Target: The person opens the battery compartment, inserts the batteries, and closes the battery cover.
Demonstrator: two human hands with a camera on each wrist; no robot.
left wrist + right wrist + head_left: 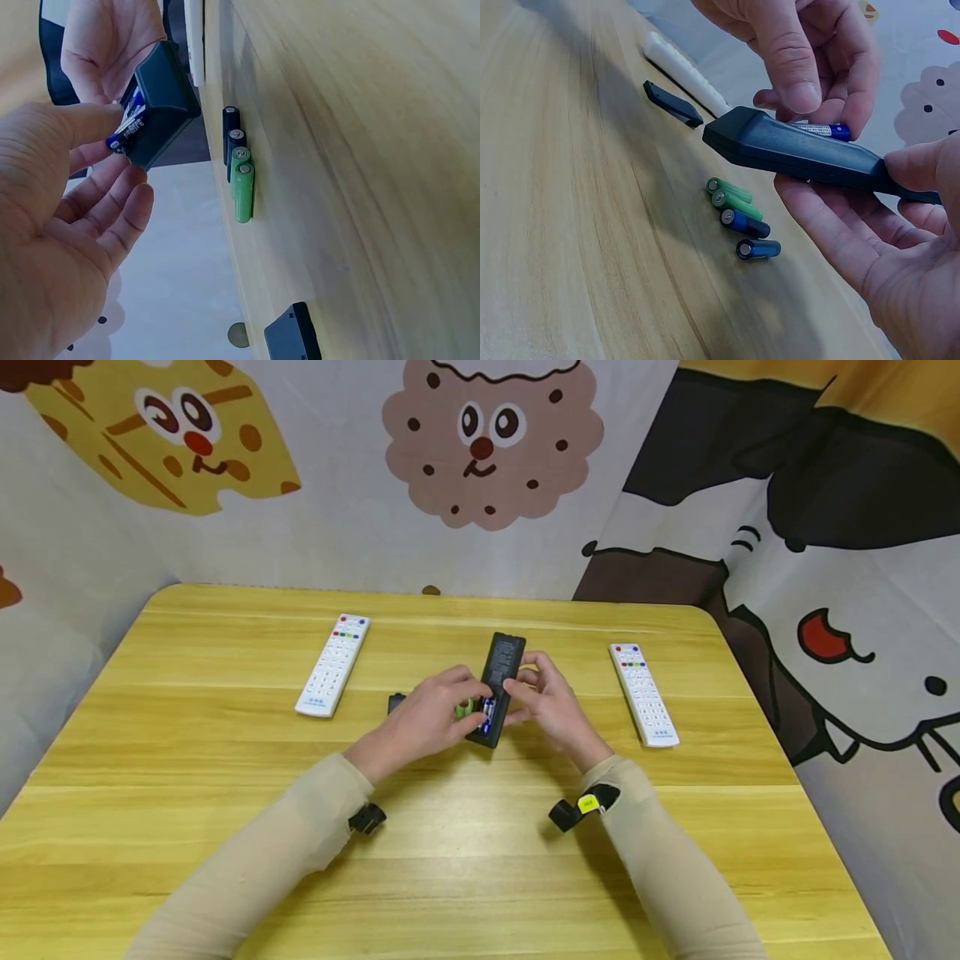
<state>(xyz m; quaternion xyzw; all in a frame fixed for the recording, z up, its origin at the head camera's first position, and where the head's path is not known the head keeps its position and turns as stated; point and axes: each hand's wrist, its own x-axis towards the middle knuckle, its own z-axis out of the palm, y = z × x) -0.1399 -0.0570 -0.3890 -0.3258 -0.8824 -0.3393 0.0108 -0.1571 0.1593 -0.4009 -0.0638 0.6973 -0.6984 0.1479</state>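
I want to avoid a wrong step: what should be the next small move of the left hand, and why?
Perhaps the left hand should press the small blue cylindrical battery gently into the black plastic remote control: it pinches this battery, whose end shows above the remote's edge, and the right hand holds the remote.

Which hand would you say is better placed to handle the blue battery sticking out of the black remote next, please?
Probably the left hand: it pinches that blue battery, whereas the right hand is occupied holding the black remote.
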